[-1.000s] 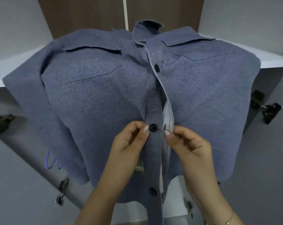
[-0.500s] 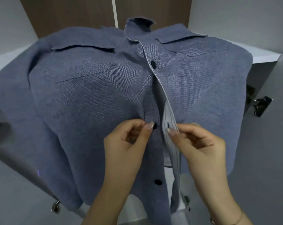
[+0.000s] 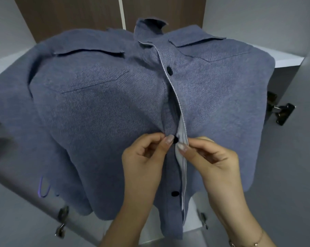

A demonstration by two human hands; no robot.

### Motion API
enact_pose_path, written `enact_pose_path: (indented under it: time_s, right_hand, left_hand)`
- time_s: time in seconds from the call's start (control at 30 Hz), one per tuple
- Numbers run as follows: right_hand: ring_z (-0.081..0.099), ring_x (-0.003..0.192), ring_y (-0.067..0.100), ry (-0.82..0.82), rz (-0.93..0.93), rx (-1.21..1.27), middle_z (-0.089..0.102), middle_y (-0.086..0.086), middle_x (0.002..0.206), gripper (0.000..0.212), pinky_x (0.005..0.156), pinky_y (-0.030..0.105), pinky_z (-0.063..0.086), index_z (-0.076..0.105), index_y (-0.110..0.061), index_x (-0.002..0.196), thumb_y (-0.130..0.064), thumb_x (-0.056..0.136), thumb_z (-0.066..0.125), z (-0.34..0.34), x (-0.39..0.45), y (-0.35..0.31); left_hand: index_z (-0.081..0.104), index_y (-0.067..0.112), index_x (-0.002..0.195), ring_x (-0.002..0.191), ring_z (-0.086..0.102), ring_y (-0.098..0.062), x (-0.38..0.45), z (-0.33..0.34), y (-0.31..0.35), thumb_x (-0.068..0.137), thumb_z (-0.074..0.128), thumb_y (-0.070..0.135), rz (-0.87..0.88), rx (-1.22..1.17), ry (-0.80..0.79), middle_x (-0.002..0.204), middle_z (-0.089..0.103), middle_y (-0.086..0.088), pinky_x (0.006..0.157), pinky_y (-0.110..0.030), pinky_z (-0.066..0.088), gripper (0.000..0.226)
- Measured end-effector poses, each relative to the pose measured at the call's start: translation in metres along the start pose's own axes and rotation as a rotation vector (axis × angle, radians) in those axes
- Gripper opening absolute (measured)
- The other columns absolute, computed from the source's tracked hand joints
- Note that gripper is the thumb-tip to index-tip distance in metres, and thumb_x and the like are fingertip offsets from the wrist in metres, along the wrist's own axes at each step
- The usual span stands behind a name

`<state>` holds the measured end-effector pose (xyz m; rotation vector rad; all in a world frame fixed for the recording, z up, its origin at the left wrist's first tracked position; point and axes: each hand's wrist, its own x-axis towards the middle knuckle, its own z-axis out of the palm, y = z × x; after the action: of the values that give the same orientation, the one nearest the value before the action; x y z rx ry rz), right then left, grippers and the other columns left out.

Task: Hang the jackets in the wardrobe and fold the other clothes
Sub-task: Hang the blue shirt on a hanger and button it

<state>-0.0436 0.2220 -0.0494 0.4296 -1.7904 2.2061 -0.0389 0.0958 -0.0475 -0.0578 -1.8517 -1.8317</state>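
Left hand (image 3: pixel 143 157) pinches the button-side front edge of a blue jacket (image 3: pixel 100 111) btwn thumb and forefinger, thumbnail right beside a dark button (image 3: pixel 175 139) at mid-placket; right hand (image 3: pixel 213 157) pinches the opposite edge, w/ its pale striped facing (image 3: pixel 182 138) turned out, just beside that button. Both hands are curled tight on cloth, wrists coming up from the bottom of the frame, a thin bracelet (image 3: pixel 254 243) on the right wrist. The jacket is a blue-grey twill shirt-jacket w/ two flapped chest pockets, dark buttons and a small collar (image 3: pixel 150 24). One button (image 3: pixel 169 70) higher up sits in the closed part of the front, another (image 3: pixel 175 193) lower down sits on the open part, where the two edges gape. The garment hangs front-on to the camera, long axis vertical, collar at top and hem toward the bottom, sleeves dropping at left and right. It hangs inside an open wardrobe: brown wood back panels (image 3: pixel 70 15) w/ a pale seam behind the collar, a white shelf (image 3: pixel 289 61) at shoulder level, grey inner walls either side. Metal door hinges show at right (image 3: pixel 282 113) and lower left (image 3: pixel 62 221). What the jacket hangs from is hidden by the cloth.
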Motion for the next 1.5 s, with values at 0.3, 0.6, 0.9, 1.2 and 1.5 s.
enact_pose_path:
  time_s: [0.3,0.6,0.9,1.2,1.5]
  right_hand:
    - [0.063,0.069,0.001,-0.047,-0.064,-0.136,0.07,0.004,0.078,0.008,0.067,0.012,0.048,0.076,-0.021,0.078,-0.017,0.071,0.073,-0.005,0.007,-0.003]
    - [0.067,0.072,0.012,-0.132,-0.15,-0.226,0.07,0.002,0.085,0.008,0.067,0.019,0.053,0.076,-0.014,0.09,-0.013,0.085,0.07,-0.008,0.007,0.001]
    - [0.066,0.058,0.007,0.016,-0.011,-0.014,0.072,0.001,0.066,0.007,0.06,0.015,0.052,0.074,-0.021,0.072,-0.014,0.072,0.075,0.004,0.013,0.007]
    - [0.063,0.072,0.003,0.037,-0.47,-0.503,0.068,-0.005,0.077,0.007,0.068,0.013,0.049,0.074,-0.011,0.083,-0.004,0.082,0.075,0.001,0.017,0.02]
    - [0.065,0.068,0.007,0.037,-0.16,-0.215,0.07,-0.002,0.074,0.004,0.065,0.018,0.052,0.073,-0.015,0.08,-0.019,0.081,0.071,0.003,0.019,0.017]
  left_hand:
    - [0.073,0.007,0.081,0.072,0.061,-0.007,0.0,0.001,-0.003,0.079,0.07,0.025,0.069,-0.002,0.011,0.077,0.068,-0.007,0.07,-0.019,0.049,0.018]
    - [0.074,0.01,0.082,0.074,0.064,-0.008,0.004,0.0,-0.004,0.079,0.069,0.026,0.004,0.016,0.005,0.078,0.07,-0.004,0.071,-0.021,0.05,0.017]
    - [0.077,0.009,0.088,0.081,0.073,-0.013,0.01,-0.004,-0.001,0.089,0.063,0.014,-0.133,-0.008,-0.124,0.083,0.077,-0.002,0.073,-0.02,0.055,0.014]
    - [0.077,0.014,0.072,0.073,0.073,-0.012,0.019,-0.004,0.006,0.085,0.071,0.02,-0.183,0.043,-0.152,0.071,0.075,0.0,0.068,-0.02,0.056,0.016]
    - [0.069,0.027,0.061,0.058,0.064,-0.003,0.024,0.0,-0.006,0.08,0.066,0.027,-0.017,0.21,-0.129,0.058,0.066,0.011,0.06,-0.02,0.052,0.019]
